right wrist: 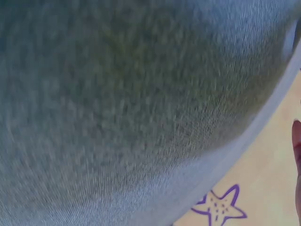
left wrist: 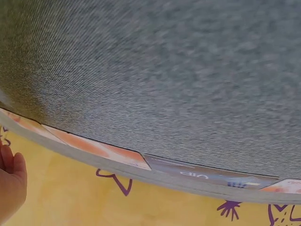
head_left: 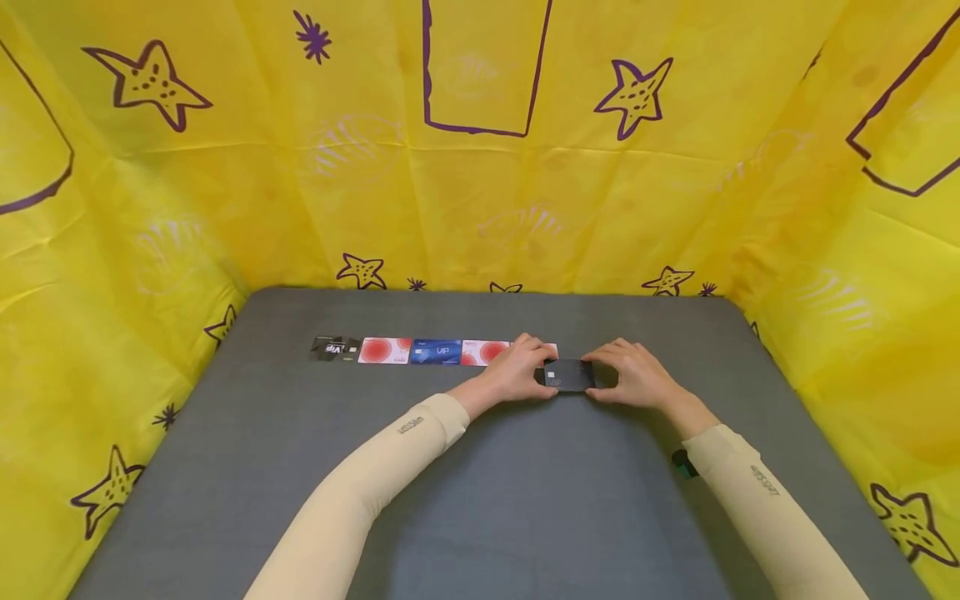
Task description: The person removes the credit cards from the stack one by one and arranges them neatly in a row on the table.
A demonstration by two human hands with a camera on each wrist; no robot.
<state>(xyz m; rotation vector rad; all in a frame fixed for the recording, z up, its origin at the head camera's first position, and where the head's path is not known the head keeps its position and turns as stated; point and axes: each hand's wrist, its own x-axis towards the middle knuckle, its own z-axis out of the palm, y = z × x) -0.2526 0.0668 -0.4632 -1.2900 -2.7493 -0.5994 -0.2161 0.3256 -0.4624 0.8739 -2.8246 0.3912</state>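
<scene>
A dark VIP card is held by its two short ends between my hands in the head view. My left hand pinches its left end with thumb and fingers, and my right hand pinches the right end. Left of them runs a row of cards on the table: a black VIP card, a red-and-white card, a blue VIP card and more red-and-white cards. My left hand partly hides the row's right end. At the left wrist view's edge, part of the left hand shows.
The grey cloth-covered table stretches out around the cards. Yellow curtains with purple starfish drawings enclose its back and both sides. A small dark green object shows beside the right sleeve cuff.
</scene>
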